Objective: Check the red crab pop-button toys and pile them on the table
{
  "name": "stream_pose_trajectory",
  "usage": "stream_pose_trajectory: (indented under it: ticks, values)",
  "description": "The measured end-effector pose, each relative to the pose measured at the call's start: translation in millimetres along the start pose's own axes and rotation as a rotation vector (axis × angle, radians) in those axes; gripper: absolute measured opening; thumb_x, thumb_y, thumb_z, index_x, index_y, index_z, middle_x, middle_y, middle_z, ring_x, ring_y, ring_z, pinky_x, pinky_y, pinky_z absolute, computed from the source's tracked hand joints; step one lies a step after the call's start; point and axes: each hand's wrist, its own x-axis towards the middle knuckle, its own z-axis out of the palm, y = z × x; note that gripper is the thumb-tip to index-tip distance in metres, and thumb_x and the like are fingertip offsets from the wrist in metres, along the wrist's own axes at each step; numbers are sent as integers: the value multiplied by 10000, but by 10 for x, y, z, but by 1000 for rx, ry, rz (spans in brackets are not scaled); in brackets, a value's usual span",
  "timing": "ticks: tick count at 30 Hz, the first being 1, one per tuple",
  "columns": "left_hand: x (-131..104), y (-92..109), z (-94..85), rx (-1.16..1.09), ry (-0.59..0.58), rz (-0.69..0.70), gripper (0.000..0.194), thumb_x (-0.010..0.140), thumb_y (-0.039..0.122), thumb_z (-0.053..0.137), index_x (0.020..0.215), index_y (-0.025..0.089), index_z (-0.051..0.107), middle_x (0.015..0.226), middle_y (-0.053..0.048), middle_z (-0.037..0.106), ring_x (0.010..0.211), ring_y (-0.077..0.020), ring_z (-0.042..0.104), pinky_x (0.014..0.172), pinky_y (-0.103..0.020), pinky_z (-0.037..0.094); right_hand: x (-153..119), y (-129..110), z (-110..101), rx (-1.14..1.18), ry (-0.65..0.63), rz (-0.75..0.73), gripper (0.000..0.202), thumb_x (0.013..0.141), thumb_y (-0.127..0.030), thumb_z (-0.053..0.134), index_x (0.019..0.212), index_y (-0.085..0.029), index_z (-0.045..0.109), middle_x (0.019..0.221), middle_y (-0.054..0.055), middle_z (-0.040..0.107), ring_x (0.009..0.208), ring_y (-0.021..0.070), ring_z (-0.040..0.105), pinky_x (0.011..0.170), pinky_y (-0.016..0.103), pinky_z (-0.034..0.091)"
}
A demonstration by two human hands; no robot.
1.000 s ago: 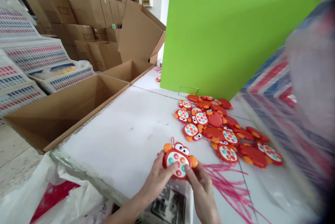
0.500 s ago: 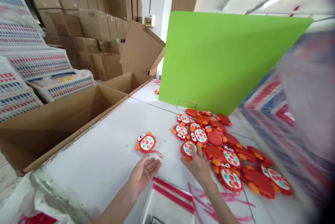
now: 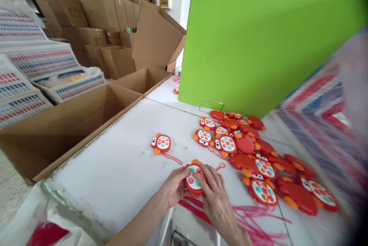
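Note:
Both hands hold one red toy (image 3: pixel 193 180) with a white face and coloured dots, above the front of the white table. My left hand (image 3: pixel 174 187) grips its left side, and my right hand (image 3: pixel 214 190) closes on its right side. Farther left on the table lies another red toy (image 3: pixel 163 143) with eyes, orange feet and a looped cord. To the right spreads a pile of similar toys (image 3: pixel 245 144), some face up and some showing plain red backs. Pink strips (image 3: pixel 255 219) lie beside my right forearm.
An upright green board (image 3: pixel 258 42) stands behind the pile. Open cardboard boxes (image 3: pixel 71 123) line the table's left edge. A clear-lidded container (image 3: pixel 189 223) sits at the front, and a white bag (image 3: pixel 37 215) lies front left.
My right hand has brought a toy from the pile's left edge to the middle, where both hands now grip it. My left hand has closed. The view has tilted down slightly.

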Motion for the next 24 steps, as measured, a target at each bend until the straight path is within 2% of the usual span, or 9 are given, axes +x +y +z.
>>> stream_pose_trajectory:
  ticks: [3,5,7,10,12,15,18,20,24]
  values:
    - [-122,0,33,4,10,112,446,674,353,762,1019,154,561,878,-70,651,751,-191,622,632,-271,510,-122,-78,-31,340,233,440,529,833,-209,437,1360,-243,411,1438,117,387,1276,314,395,971,536,387]
    - [-200,-22,78,7,-1,178,473,665,345,775,1038,156,553,913,-78,643,777,-199,619,651,-284,515,-131,-125,-47,673,229,707,515,853,-380,476,1339,-219,426,1355,137,489,1155,305,527,851,456,498]
    - [-267,-66,135,16,-37,205,481,673,334,774,1054,147,548,955,-95,637,819,-210,619,701,-300,516,-89,-198,-51,883,185,810,541,797,-482,562,1253,-195,513,1232,127,599,1046,289,601,775,381,535]
    - [-364,-145,200,91,-94,207,493,691,301,764,1093,136,532,1019,-118,626,898,-233,609,795,-328,498,3,-328,-47,898,203,814,559,697,-490,680,1135,-156,583,1061,107,687,925,271,646,755,349,538]
    - [-424,-183,208,182,-77,247,534,660,262,788,1106,141,521,1018,-109,625,919,-235,600,826,-330,484,36,-398,-56,834,213,795,533,682,-476,697,1092,-151,598,1019,99,699,904,269,649,778,359,532]
    - [-487,-198,189,321,-24,338,521,662,253,786,1098,149,519,1009,-93,624,919,-223,588,821,-310,479,8,-459,-76,791,210,751,519,707,-478,673,1110,-160,597,1092,100,678,999,276,620,869,375,500]
    - [-489,-184,174,373,16,395,459,696,292,758,1066,149,525,997,-85,628,883,-204,590,788,-289,488,-70,-464,-61,904,156,758,548,785,-495,588,1228,-176,533,1235,99,609,1107,266,574,899,364,492]
    - [-443,-168,159,343,42,404,442,680,311,770,1013,136,537,952,-84,642,850,-202,603,764,-281,498,-105,-402,-15,897,126,765,559,809,-500,557,1268,-184,510,1249,99,602,1106,261,578,861,351,516]
    - [-254,-63,39,132,183,342,437,699,309,757,1024,119,535,880,-97,661,769,-211,640,619,-249,507,23,-26,92,485,69,596,506,859,-501,419,1197,-157,571,1113,132,667,955,256,647,691,342,554]
